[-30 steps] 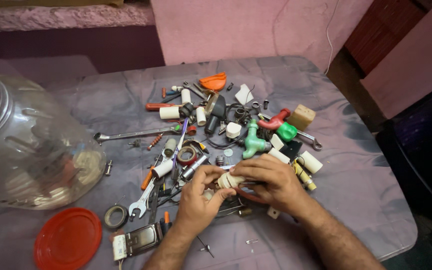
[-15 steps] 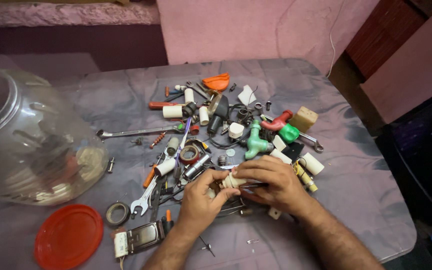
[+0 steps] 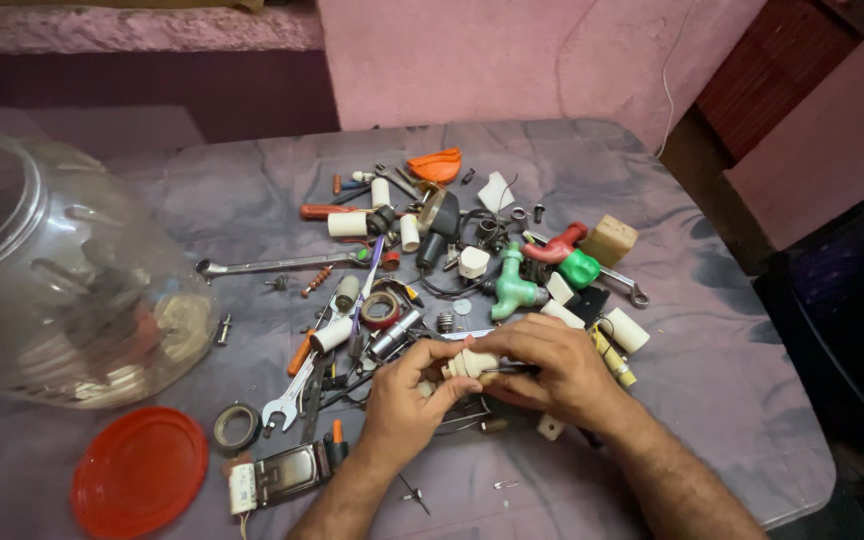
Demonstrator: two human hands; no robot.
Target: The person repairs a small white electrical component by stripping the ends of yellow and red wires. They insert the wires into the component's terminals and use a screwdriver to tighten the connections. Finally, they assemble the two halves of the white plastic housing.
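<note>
Both hands meet near the front of a table over a scatter of small hardware. My left hand pinches a small cream-coloured plastic fitting from the left. My right hand grips the same fitting from the right, and a thin dark metal tool shaft shows between its fingers against the fitting. Loose springs, screws and wires lie directly under both hands, partly hidden by them.
A large clear plastic jar lies on its side at the left, its red lid flat in front. A long spanner, green tap, red fitting, orange piece and wooden block lie behind the hands.
The hands have stayed together on the cream fitting with only small finger shifts. The view has drifted slightly, showing more of the jar at the left.
</note>
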